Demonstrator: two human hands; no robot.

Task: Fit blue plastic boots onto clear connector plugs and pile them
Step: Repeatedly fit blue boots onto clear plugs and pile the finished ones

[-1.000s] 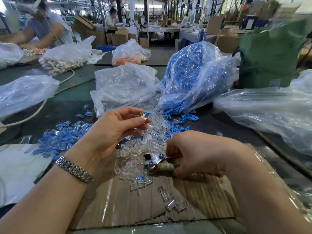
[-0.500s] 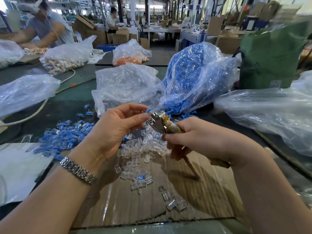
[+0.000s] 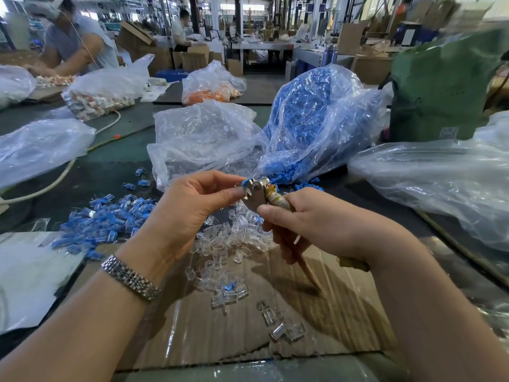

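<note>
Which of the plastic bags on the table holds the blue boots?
The bag of blue boots, right of the bag of clear plugs, just beyond the hands; others hold orange or mixed parts.

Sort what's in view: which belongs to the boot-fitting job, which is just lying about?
Job:
left hand pinching a blue boot
right hand gripping pliers
loose clear plugs
finished pile
bag of blue boots
bag of clear plugs

Lying about:
orange-parts bag
green sack
white cable

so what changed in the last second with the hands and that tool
The right hand lifted the pliers off the cardboard up to the blue-booted plug pinched by the left hand. Its grip on the pliers stayed, and the piles did not shift.
</note>
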